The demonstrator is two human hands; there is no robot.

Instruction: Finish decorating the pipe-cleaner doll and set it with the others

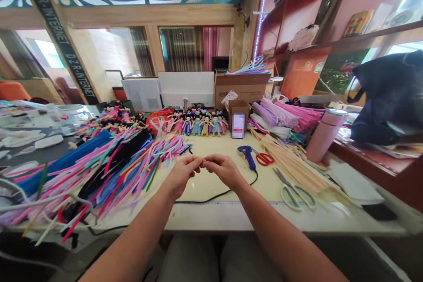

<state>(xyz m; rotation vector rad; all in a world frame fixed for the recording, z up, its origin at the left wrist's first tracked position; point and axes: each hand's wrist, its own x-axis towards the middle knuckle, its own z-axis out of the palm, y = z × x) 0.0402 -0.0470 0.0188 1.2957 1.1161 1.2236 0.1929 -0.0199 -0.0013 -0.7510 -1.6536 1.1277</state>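
Note:
Over the middle of the pale yellow mat (205,185), my left hand (185,172) and my right hand (223,169) meet at the fingertips. Both are closed in a pinch; whatever sits between the fingers is too small or hidden to make out. To the right of my right hand lie a blue glue gun (247,157) with a black cord, red-handled scissors (265,159) and larger scissors with pale green handles (295,191). A big heap of colourful pipe cleaners (132,163) spreads left of my left hand.
Several small dolls (198,124) stand in a row at the back, beside a phone (238,125) leaning on a small carton. Beige pipe cleaners (291,163), pink and lilac bundles (287,113) and a pink bottle (325,134) occupy the right side. A black cord (208,200) crosses the mat.

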